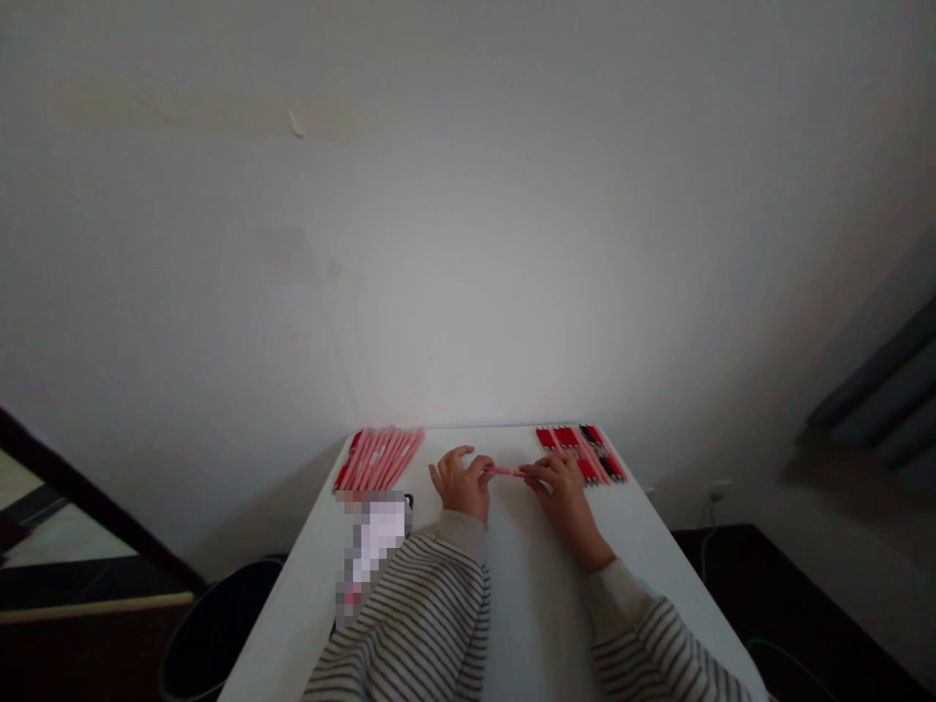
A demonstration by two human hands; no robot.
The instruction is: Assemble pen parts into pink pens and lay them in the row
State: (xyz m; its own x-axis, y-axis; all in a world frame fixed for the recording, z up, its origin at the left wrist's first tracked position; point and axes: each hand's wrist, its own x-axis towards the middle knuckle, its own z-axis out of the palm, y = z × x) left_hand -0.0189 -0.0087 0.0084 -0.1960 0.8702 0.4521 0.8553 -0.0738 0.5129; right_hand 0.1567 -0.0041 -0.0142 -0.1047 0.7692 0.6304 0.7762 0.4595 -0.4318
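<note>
A slim pink pen [506, 472] is held level above the white table, one end in each hand. My left hand [464, 486] pinches its left end between thumb and forefinger, the other fingers raised. At the right end, the fingertips of my right hand [565, 495] are closed on it. Left of my hands lies a row of pink pens [381, 458], side by side and slightly slanted. Beyond my right hand, a group of red, black and pink pen parts [585, 453] is laid out near the far right corner, partly covered by that hand.
The white table [526, 604] stands against a grey wall [468, 244]. A blurred-out flat object [376, 546] lies by my left forearm. On the floor at left is a dark bin [219, 624]; a cable [708, 536] hangs from a wall socket at right.
</note>
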